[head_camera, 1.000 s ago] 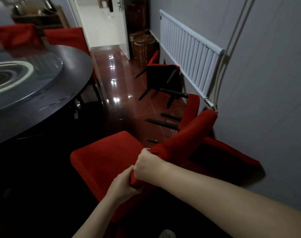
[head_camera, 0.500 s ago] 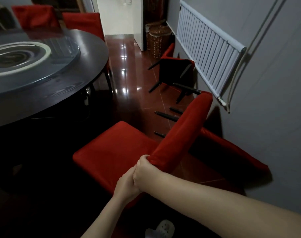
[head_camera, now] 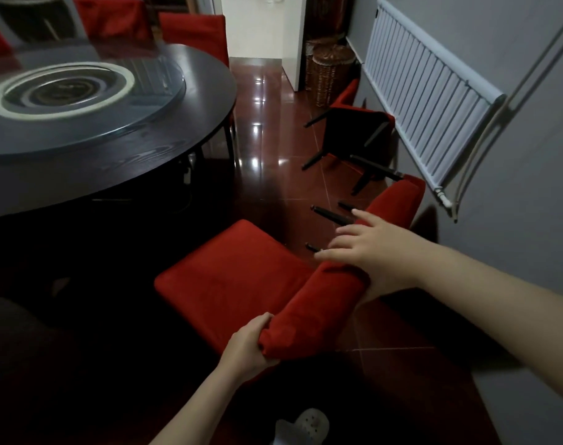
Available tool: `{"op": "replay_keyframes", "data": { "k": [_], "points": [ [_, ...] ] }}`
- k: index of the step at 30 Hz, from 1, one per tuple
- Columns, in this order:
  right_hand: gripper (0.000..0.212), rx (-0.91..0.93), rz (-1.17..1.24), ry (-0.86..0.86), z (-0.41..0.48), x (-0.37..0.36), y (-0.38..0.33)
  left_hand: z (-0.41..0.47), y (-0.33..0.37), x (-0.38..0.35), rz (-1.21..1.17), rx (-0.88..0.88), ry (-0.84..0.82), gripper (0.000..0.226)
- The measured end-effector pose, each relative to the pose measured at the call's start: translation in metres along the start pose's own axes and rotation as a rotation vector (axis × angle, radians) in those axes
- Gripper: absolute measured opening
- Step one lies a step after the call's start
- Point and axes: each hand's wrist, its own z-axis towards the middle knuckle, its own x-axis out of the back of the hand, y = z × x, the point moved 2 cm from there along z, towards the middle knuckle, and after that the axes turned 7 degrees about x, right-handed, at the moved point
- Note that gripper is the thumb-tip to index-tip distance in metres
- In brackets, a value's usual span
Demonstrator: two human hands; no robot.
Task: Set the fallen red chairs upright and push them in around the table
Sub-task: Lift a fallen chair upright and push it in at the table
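Red plush-covered chair (head_camera: pixel 235 277) sits with its seat level on the glossy dark-red tiled floor (head_camera: pixel 267 130). It looks upright, but it is not yet tucked in. At far left is the round black wood-grain counter (head_camera: pixel 193 136), which carries a clear glass turntable (head_camera: pixel 81 97). The seat's front edge stops just short of the counter's rim. The chair's padded backrest (head_camera: pixel 325 300) is a soft rounded roll whose long axis runs from near-left to far-right, so the counter lies square across it to the left. The left grip (head_camera: pixel 251 343) is curled tight round the near end of that roll, bunching the fabric. The right grip (head_camera: pixel 370 252) lies farther along the roll with its fingers spread and straight and the heel of the palm against the cloth. Motion blur hides whether it presses. A push toward the counter will probably need both ends driven evenly, or the chair could swivel on the slick tile. Slim black legs (head_camera: pixel 328 215) of a fallen chair poke out beyond the roll. Another toppled red chair (head_camera: pixel 354 133) lies on its side, dark underside showing, just beside the white ribbed radiator (head_camera: pixel 427 101).
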Motion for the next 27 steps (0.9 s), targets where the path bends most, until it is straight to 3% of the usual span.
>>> {"op": "replay_keyframes", "data": {
  "k": [5, 12, 16, 21, 24, 27],
  "points": [
    [0.064, -0.007, 0.069, -0.013, 0.015, -0.018, -0.014, -0.013, -0.017, -0.001, -0.019, 0.031, 0.005, 0.049],
    [0.063, 0.119, -0.011, 0.217, 0.047, -0.034, -0.048, -0.040, -0.047, 0.003, -0.087, 0.189, 0.076, 0.037],
    [0.060, 0.121, -0.014, 0.302, 0.051, -0.038, -0.059, -0.044, -0.055, 0.011, -0.040, 0.216, 0.002, 0.043],
    [0.053, 0.157, -0.005, 0.179, 0.046, -0.050, -0.083, -0.059, -0.062, 0.007, 0.094, 0.237, -0.054, 0.049],
    [0.062, 0.101, 0.022, 0.013, 0.043, -0.043, -0.085, -0.060, -0.060, 0.006, 0.078, 0.260, -0.031, 0.046],
    [0.065, 0.048, 0.048, -0.015, 0.039, -0.037, -0.086, -0.048, -0.056, 0.016, 0.125, 0.273, -0.172, 0.052]
  ]
}}
